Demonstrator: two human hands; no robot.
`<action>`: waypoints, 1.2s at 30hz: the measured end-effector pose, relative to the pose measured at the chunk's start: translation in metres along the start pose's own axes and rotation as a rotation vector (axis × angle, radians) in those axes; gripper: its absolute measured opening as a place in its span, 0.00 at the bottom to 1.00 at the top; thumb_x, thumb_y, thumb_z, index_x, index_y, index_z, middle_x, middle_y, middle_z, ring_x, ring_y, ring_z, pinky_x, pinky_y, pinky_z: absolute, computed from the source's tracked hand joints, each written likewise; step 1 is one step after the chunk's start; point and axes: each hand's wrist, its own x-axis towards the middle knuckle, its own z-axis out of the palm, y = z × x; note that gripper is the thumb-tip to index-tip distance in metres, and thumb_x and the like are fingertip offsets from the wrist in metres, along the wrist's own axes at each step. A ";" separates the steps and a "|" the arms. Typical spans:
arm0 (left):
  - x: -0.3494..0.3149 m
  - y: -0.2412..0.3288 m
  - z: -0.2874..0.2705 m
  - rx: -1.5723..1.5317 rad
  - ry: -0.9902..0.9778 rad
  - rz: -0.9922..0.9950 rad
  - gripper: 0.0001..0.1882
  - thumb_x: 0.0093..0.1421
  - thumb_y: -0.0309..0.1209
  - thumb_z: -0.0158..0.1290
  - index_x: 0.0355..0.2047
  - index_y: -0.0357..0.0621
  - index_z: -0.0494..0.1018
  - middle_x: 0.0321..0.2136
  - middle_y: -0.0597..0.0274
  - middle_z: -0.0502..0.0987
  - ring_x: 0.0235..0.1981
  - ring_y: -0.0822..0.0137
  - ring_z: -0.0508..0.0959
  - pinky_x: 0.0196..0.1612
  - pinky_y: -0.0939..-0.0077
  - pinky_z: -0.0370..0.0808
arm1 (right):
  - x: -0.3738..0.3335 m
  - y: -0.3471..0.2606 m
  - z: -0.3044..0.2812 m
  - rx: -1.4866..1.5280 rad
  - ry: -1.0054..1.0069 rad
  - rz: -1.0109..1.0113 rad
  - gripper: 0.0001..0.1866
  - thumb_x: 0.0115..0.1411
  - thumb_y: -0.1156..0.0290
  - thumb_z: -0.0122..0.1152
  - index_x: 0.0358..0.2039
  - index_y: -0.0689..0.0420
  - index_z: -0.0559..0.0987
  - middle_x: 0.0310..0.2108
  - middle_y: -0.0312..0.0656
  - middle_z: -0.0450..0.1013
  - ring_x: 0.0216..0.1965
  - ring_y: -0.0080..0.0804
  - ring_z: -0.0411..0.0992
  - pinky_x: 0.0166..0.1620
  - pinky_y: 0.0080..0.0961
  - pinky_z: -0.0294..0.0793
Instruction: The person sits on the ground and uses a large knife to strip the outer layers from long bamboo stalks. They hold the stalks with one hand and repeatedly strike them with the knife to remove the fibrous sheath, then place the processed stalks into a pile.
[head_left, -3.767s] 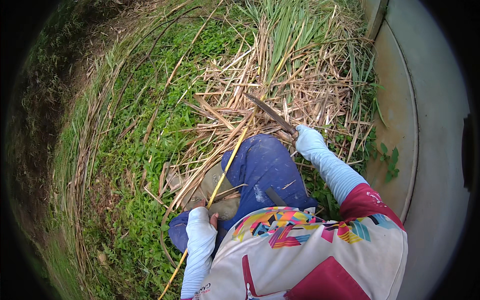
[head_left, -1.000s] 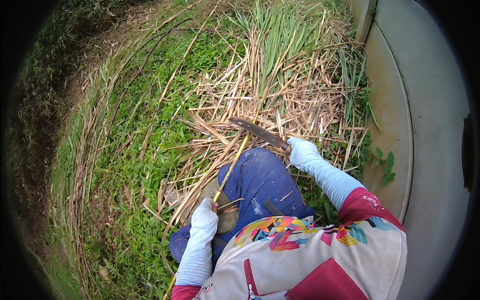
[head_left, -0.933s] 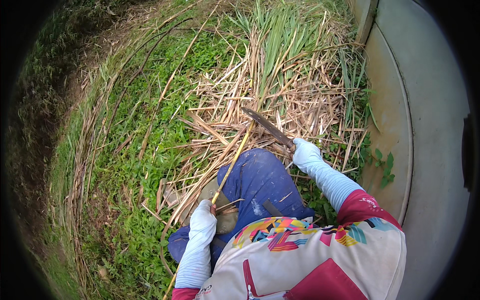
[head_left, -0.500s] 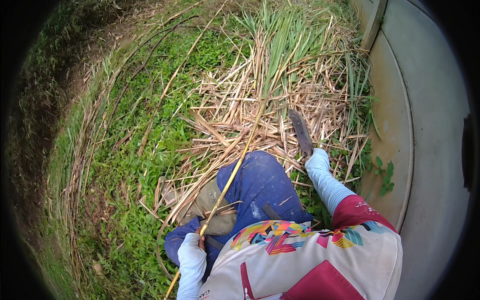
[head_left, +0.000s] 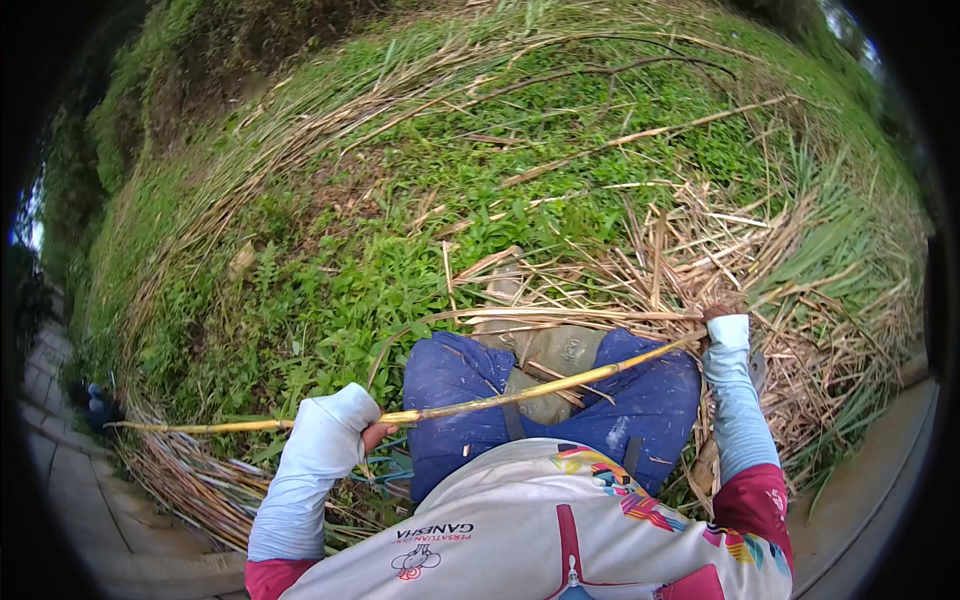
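Swung leftward since the earlier frame, view now shows dry cut stalks (head_left: 760, 260) heaped on grass; yellow cane (head_left: 520, 392) lies across blue-trousered knees, left hand (head_left: 362, 432) fingers clamped round it, right hand (head_left: 722, 322) gripping its far end.

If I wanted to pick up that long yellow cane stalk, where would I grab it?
Grip the yellow stalk on its bare middle stretch above the blue trousers, coming from above. It lies nearly level, with the left hand and right hand already holding either side.
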 end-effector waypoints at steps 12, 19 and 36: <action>-0.122 -0.136 -0.124 0.351 -0.430 -1.017 0.11 0.62 0.39 0.65 0.35 0.44 0.81 0.31 0.55 0.85 0.35 0.56 0.87 0.37 0.66 0.85 | -0.029 0.035 0.000 0.250 0.056 -0.142 0.12 0.55 0.74 0.65 0.41 0.54 0.79 0.34 0.46 0.72 0.30 0.44 0.73 0.32 0.37 0.70; -0.252 -0.281 -0.103 0.024 1.172 -1.451 0.23 0.68 0.41 0.57 0.54 0.34 0.73 0.34 0.49 0.82 0.35 0.52 0.84 0.40 0.62 0.80 | 0.048 -0.112 -0.046 0.250 -0.067 -0.057 0.07 0.61 0.78 0.61 0.41 0.58 0.78 0.29 0.49 0.72 0.27 0.44 0.72 0.32 0.37 0.71; -0.079 -0.013 0.240 -2.175 1.359 -0.630 0.08 0.68 0.31 0.60 0.41 0.49 0.71 0.29 0.58 0.77 0.29 0.55 0.79 0.35 0.53 0.78 | 0.082 -0.457 -0.058 1.081 -0.907 -0.710 0.29 0.61 0.77 0.63 0.65 0.60 0.73 0.35 0.43 0.76 0.35 0.32 0.73 0.44 0.28 0.74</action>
